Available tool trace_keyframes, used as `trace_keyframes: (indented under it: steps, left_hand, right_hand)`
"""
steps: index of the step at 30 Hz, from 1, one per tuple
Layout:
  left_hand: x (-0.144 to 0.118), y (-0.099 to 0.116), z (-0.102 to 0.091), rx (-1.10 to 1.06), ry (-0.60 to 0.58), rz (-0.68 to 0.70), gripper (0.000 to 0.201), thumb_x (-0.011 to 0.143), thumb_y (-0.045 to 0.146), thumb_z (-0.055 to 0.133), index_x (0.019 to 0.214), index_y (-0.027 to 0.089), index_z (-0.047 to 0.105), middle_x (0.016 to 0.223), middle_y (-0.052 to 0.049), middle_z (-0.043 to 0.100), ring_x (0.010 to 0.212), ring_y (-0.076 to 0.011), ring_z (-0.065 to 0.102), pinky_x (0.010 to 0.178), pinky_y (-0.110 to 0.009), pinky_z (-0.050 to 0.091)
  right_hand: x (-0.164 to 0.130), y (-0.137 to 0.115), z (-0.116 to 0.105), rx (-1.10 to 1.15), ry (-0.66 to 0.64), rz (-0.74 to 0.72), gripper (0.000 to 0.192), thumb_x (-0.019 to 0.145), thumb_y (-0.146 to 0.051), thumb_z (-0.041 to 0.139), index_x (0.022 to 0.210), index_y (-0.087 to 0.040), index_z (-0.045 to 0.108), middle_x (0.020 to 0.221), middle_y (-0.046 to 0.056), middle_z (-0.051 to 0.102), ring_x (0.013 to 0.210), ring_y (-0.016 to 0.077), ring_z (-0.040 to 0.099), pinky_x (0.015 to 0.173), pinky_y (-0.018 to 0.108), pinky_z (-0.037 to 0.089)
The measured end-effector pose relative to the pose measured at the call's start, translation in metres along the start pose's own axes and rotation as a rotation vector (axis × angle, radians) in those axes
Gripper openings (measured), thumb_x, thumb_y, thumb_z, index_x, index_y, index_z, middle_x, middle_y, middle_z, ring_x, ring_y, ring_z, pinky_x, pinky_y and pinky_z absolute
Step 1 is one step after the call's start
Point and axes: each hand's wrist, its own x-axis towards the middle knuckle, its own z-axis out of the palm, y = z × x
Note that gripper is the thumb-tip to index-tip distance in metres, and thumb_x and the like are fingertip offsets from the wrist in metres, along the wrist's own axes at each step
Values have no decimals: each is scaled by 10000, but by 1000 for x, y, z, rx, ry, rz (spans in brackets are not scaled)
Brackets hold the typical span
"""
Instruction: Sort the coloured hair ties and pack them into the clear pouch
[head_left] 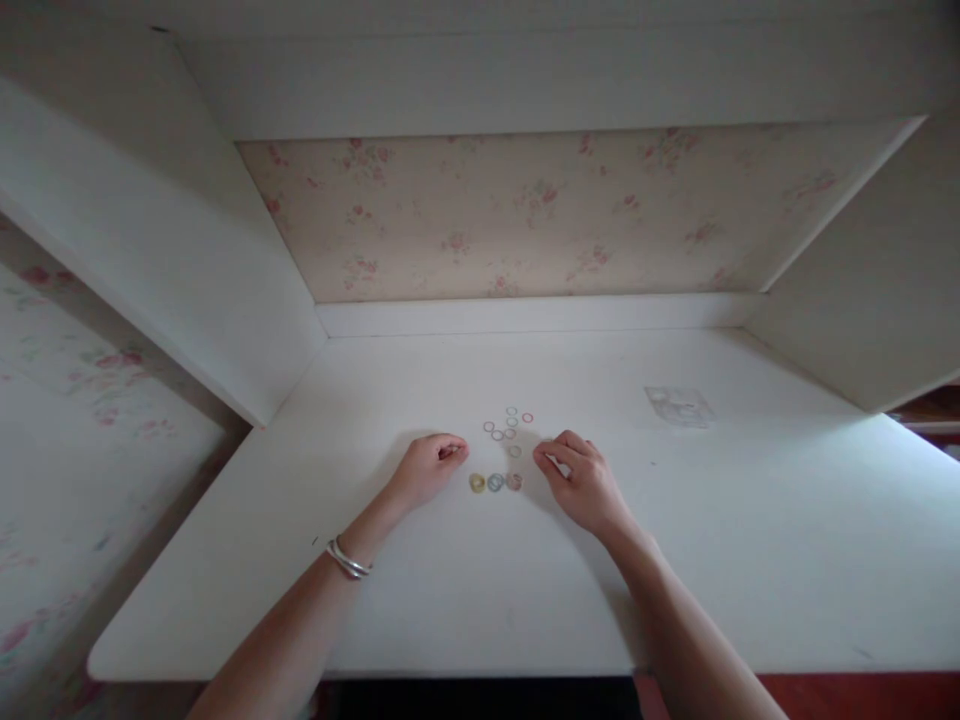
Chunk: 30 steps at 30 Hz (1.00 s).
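Your left hand point(429, 468) rested on the white desk point(750, 560), fingers curled together over something small and reddish, possibly a ring. Your right hand point(577, 478) lay with fingertips pressed together; whether it pinched a ring could not be told. Between them, three small stacks point(495, 482) stood in a row: yellow, blue, pink. About seven loose rings point(508, 424) remained unsorted just behind. No container was present; a clear packet point(679, 406) lay well apart.

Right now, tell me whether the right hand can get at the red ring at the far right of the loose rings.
Probably yes. The right hand rests on the white desk, just short of the red ring. The ring lies flat, apart from its neighbours, and nothing stands between the two.
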Motion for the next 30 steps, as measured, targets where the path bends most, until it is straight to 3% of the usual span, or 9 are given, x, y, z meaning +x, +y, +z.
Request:
trace_keyframes:
  steps: [8, 14, 23, 30]
  left_hand:
    - [32, 51, 19, 436, -113, 252, 228, 900, 305, 460, 971, 259, 672, 967, -17, 674, 874, -158, 613, 761, -246, 446]
    - [55, 52, 33, 629, -202, 279, 185, 895, 306, 483, 933, 253, 656, 959, -31, 645, 874, -176, 623, 745, -276, 467]
    - [60, 49, 40, 616, -252, 288, 232, 916, 239, 408, 914, 201, 637, 955, -77, 642, 860, -191, 627, 752, -284, 462]
    - [43, 61, 29, 467, -235, 279, 191, 908, 236, 425, 939, 219, 613, 955, -60, 632, 857, -186, 609, 752, -279, 438]
  right_hand:
    - [2, 4, -2, -99, 68, 110, 216, 895, -293, 485, 842, -235, 686, 748, 5, 598, 671, 119, 544, 690, 263, 353]
    - [3, 10, -4, -129, 75, 148, 211, 888, -279, 483, 859, -243, 689, 752, 3, 602, 677, 117, 552, 697, 255, 362]
    - [4, 8, -10, -136, 48, 159, 230, 905, -285, 464, 863, -247, 687, 771, 14, 617, 695, 126, 560, 712, 269, 343]
    - [5, 5, -12, -162, 26, 152, 256, 915, -288, 440, 860, -241, 686, 782, 22, 617, 680, 123, 545, 708, 266, 335]
